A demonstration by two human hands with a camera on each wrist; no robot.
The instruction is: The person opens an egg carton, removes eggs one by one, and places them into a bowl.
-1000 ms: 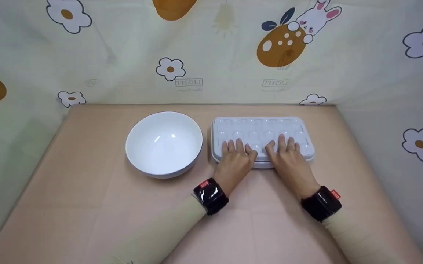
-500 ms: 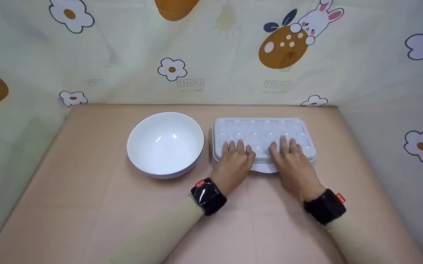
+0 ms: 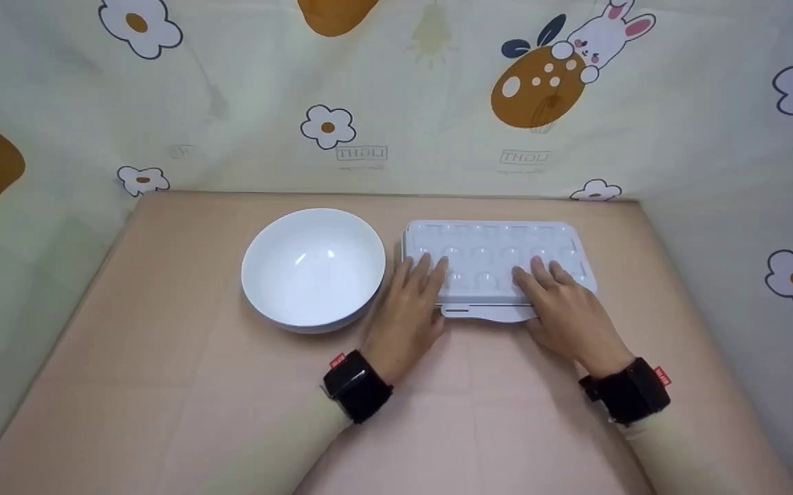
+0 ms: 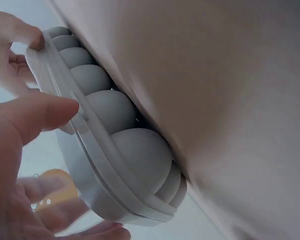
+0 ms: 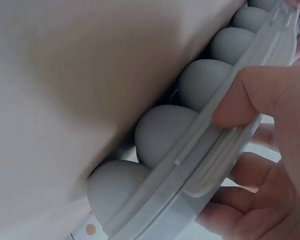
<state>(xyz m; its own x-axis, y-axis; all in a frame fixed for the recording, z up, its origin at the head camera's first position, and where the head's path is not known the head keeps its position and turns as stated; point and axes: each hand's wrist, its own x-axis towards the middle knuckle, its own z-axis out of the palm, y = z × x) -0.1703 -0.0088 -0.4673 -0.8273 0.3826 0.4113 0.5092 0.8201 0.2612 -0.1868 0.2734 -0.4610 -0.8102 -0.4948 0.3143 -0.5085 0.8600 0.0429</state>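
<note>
A pale grey lidded ice ball tray (image 3: 485, 240), its top dotted with small domes, lies right of the bowl. Along its front a latch flap (image 3: 489, 313) sticks out. Round cups (image 4: 115, 107) bulge from its underside in the left wrist view. My left hand (image 3: 404, 326) lies over the tray's front left corner with straight, spread fingers; its thumb is beside the front rim. My right hand (image 3: 575, 320) grips the front right part, fingers on the lid (image 5: 160, 227) and thumb (image 5: 237, 107) on the front rim.
A large white bowl (image 3: 313, 268) stands close to the tray's left side, near my left hand. The table (image 3: 183, 385) has a pinkish tan cover. Behind and at the sides hangs a printed curtain (image 3: 245, 82) with flowers and a rabbit.
The latch flap has swung out from the tray's front. My left hand has slid left to the corner, its fingers straighter; my right hand has shifted slightly right. The bowl stays in place.
</note>
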